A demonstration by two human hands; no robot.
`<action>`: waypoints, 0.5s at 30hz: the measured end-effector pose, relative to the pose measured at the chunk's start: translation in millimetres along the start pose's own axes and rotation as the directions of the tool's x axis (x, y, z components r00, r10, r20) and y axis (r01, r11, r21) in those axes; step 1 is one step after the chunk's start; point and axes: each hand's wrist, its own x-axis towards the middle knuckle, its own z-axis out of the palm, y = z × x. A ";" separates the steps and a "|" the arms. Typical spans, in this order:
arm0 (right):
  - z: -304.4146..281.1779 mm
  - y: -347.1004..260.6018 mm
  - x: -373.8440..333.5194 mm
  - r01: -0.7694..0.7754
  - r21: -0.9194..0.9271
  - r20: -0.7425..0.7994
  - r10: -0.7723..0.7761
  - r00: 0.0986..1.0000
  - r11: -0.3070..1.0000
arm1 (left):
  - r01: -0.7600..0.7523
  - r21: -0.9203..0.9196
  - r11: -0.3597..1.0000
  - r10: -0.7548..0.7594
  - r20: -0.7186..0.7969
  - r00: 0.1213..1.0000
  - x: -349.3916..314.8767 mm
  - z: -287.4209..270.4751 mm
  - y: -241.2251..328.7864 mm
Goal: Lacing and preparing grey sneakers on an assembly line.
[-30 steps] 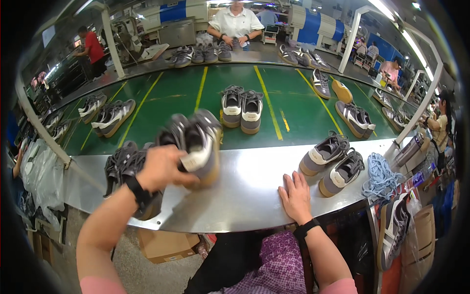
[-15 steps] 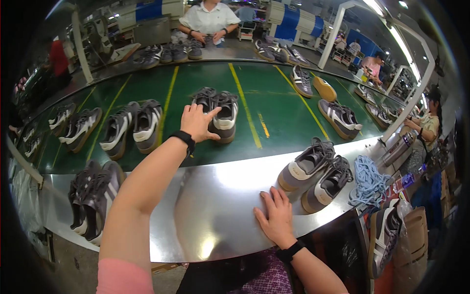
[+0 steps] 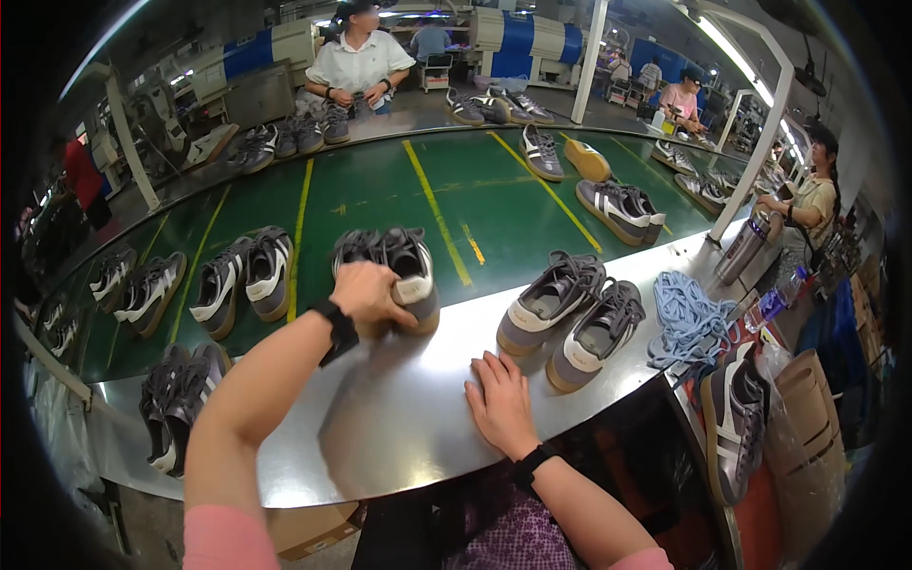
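My left hand [image 3: 364, 293] is closed round the heels of a pair of grey sneakers [image 3: 413, 271] with white heel patches and gum soles. They are at the near edge of the green belt, partly over the metal table [image 3: 408, 418]; my fingers and hand hide most of the left shoe. Lying flat on the metal, my right hand [image 3: 503, 404] is open and holds nothing. Just beyond its fingertips stand another grey sneaker [image 3: 546, 299] and its mate [image 3: 598, 337], heels toward me. A darker laced pair [image 3: 180, 404] sits left of my left forearm.
More sneakers [image 3: 242, 275] stand along the green belt [image 3: 370, 190], which has yellow lines. Pale blue laces [image 3: 693, 318] lie piled at the right, beside a metal flask [image 3: 746, 247]. A single sneaker [image 3: 736, 423] rests below them. Across the belt stands a co-worker [image 3: 359, 66].
My left hand has closed on the pair of sneakers and drawn it toward me, from the belt to the metal edge. My right hand still lies flat. The whole view has shifted.
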 end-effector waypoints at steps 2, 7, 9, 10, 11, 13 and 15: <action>4.8 4.1 0.2 -0.036 0.094 -0.067 0.043 0.997 0.995 | -0.057 -0.149 0.987 0.053 -0.032 0.998 -43.9 -8.0 21.5; -3.0 8.0 1.3 -0.059 0.251 -0.167 0.103 0.980 0.966 | -0.266 -0.120 0.956 0.264 -0.034 0.964 -141.7 -11.0 68.5; 4.5 9.2 -0.1 -0.020 0.158 -0.162 0.046 0.986 0.987 | -0.273 -0.286 0.918 0.241 -0.145 0.960 -175.1 -12.9 76.3; 7.2 11.9 -0.4 0.025 0.055 -0.132 -0.017 0.991 0.998 | -0.282 -0.357 0.891 0.216 -0.214 0.953 -183.8 -13.6 77.3; 8.2 6.8 0.8 -0.029 0.116 -0.083 0.038 0.996 0.993 | -0.237 -0.371 0.898 0.101 -0.352 0.930 -195.9 -16.3 74.7; 11.4 3.5 2.4 -0.049 0.135 -0.088 0.061 0.994 0.990 | -0.115 -0.323 0.939 -0.097 -0.573 0.814 -204.4 -14.2 66.2; 9.9 5.5 2.3 -0.059 0.154 -0.093 0.074 0.993 0.986 | -0.045 -0.409 0.911 -0.231 -0.599 0.767 -193.0 11.2 59.3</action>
